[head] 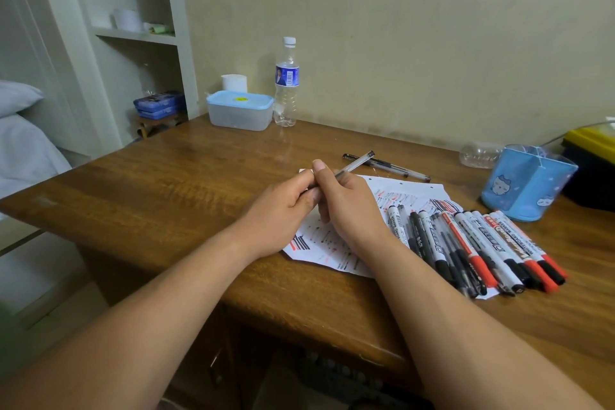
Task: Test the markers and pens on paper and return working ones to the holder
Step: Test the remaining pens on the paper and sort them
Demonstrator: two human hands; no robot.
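**Clear pen being held over the test sheet**

Nearest, a row of markers (472, 246) is lying across the scribbled paper (327, 245), caps toward the desk edge. Above the sheet, the right hand (349, 206) is gripping a clear pen (354, 165), its far end pointing up and away. The left hand (283, 210) is curling in at the hidden near end; whether it is pinching there cannot be told. The pen is looking light, stiff and smooth, so taking it mid-barrel seems best. Beyond, two more pens (391, 167) are lying on the desk (173, 176), with the blue holder (529, 186) standing far right.
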